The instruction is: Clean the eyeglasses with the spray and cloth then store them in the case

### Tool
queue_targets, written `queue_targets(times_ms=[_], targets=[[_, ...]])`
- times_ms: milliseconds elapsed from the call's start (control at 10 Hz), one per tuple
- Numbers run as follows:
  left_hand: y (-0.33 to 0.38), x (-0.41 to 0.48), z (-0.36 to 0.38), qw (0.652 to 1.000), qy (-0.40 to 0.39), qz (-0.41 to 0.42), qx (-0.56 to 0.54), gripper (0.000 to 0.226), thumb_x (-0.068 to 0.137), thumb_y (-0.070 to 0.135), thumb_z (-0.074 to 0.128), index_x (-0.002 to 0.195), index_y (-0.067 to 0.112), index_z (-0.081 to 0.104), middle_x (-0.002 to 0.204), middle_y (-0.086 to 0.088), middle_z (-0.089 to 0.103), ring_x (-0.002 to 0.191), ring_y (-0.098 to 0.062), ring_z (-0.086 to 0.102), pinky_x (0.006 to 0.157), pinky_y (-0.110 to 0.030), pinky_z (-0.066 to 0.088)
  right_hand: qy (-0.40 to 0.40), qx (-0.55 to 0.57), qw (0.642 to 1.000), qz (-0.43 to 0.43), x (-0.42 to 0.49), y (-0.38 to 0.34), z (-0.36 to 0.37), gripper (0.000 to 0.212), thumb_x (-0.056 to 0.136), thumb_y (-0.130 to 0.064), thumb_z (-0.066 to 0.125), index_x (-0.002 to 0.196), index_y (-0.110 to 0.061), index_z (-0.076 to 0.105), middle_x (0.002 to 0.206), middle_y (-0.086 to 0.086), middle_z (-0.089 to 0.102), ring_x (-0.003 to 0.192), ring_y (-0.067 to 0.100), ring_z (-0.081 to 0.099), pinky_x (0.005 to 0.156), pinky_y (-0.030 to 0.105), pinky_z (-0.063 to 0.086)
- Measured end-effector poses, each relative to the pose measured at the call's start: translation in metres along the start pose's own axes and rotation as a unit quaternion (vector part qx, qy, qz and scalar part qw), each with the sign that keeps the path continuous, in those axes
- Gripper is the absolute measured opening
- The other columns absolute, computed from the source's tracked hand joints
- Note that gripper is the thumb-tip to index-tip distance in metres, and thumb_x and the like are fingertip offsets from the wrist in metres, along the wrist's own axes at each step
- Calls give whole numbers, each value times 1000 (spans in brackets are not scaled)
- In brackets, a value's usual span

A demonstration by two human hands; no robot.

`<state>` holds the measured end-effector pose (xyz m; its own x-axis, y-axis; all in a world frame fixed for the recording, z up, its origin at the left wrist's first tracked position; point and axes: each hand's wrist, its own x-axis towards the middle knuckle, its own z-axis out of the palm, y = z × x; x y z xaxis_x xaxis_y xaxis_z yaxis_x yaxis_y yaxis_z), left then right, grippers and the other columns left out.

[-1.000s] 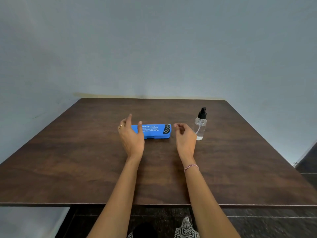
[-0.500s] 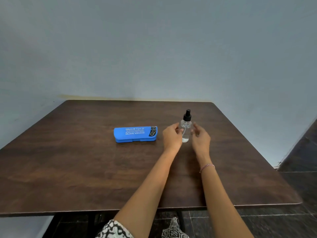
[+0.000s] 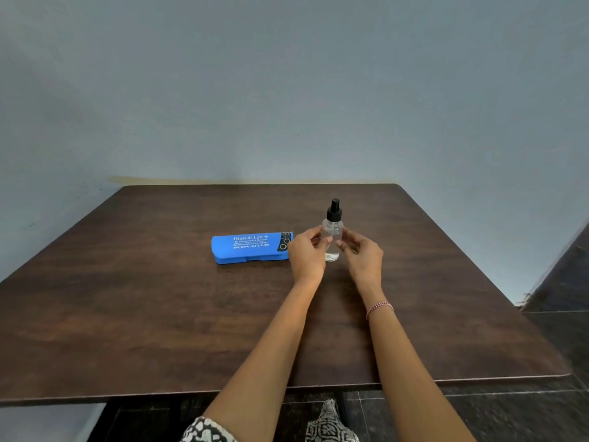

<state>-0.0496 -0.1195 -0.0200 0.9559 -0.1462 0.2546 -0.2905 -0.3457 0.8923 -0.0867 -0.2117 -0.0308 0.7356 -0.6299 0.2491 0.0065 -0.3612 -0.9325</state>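
Spray bottle [image 3: 332, 250] between hands [image 3: 306, 257] [image 3: 364, 260]

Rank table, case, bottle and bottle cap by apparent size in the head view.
Largest to smallest:
1. table
2. case
3. bottle
4. cap
The case and bottle sit about equally far from the camera, so nearness does not affect their order.

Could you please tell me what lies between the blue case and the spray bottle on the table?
The left hand lies between the case and the bottle, its fingers at the bottle's side; the head view shows it.
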Motion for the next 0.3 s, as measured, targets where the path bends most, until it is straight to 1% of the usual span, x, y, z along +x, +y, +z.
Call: queue_targets(times_ms=[100,200,300], targets=[[-1,0,1,1000,1,6,5,39,85,16,66,123,10,60,116,-5,67,106,-13,61,83,-14,40,-2,2,1000,0,0,2,1,37,86,-1,62,123,-6,59,113,4,66,93,-1,56,69,-9,36],[0,-3,-3,1000,-9,10,5,39,86,15,65,124,9,59,117,-6,67,106,-14,61,83,-14,40,-7,0,1000,-1,-2,2,2,38,87,-3,62,124,-8,59,113,2,67,94,-1,57,83,1,40],[1,-2,-4,999,-30,11,0,43,87,16,65,128,9,56,118,-7,66,107,-14,61,86,-17,43,2,13,1000,5,-3,3,2,38,87,-4,63,124,-7,58,113,3,66,97,4,60,84,6,42]])
